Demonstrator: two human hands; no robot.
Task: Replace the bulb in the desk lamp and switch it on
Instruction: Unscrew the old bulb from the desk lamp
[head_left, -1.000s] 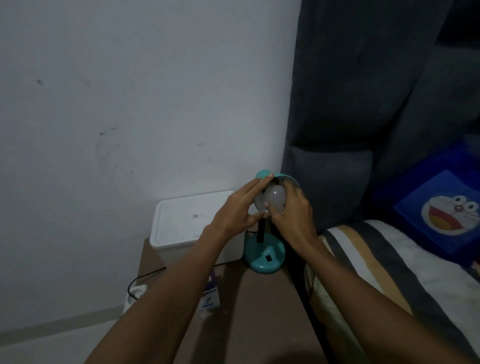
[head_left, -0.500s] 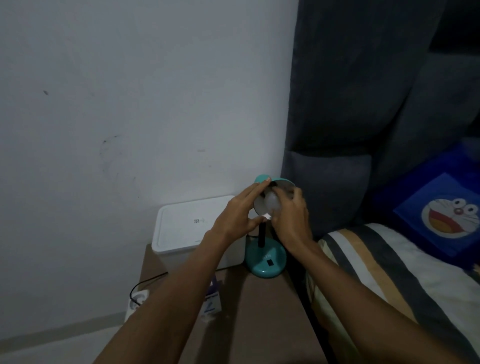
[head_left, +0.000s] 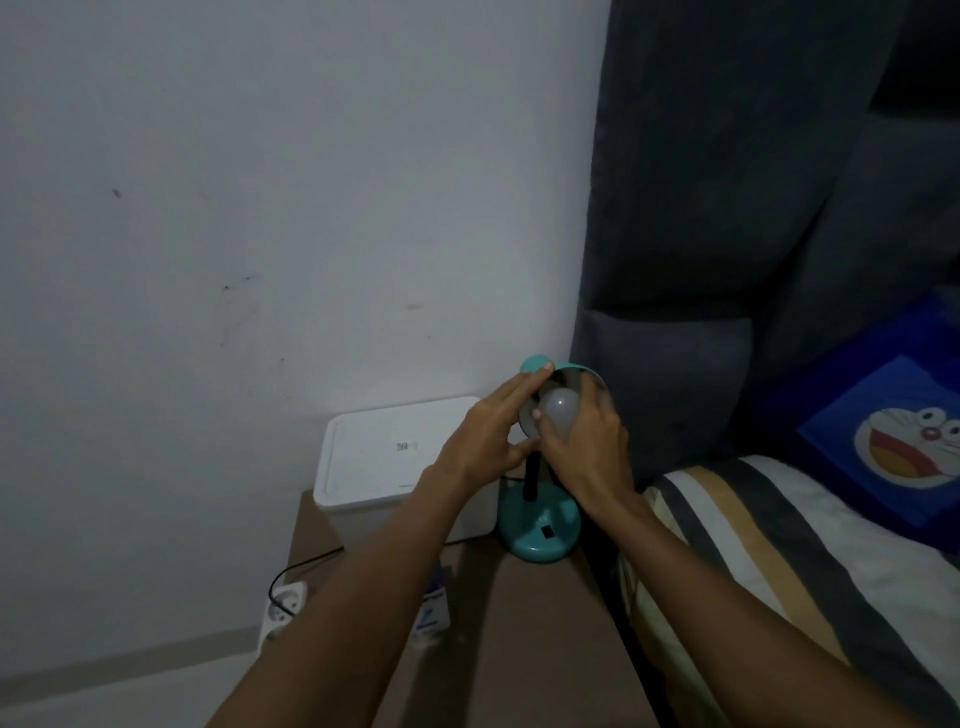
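Hidden: bulb (head_left: 560, 413) base and socket, behind fingers; lamp (head_left: 540, 525) stem partly covered.
Bulb: inside the teal shade (head_left: 535, 365), unlit.
Right hand (head_left: 587, 447): fingers wrapped round bulb.
Left hand (head_left: 491, 441): fingertips pressing the shade's rim, steadying it.

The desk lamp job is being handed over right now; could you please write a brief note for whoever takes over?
Left hand: braced on the teal lamp shade, steadying it.
Right hand: fingers wrapped around the white bulb, which sits inside the shade.
Lamp base stands on the brown bedside table, beside the white box.
Done: a bulb is at the socket; whether it is fully seated cannot be seen.
Left: finish seating the bulb, then press the switch on the base. The bulb is unlit.
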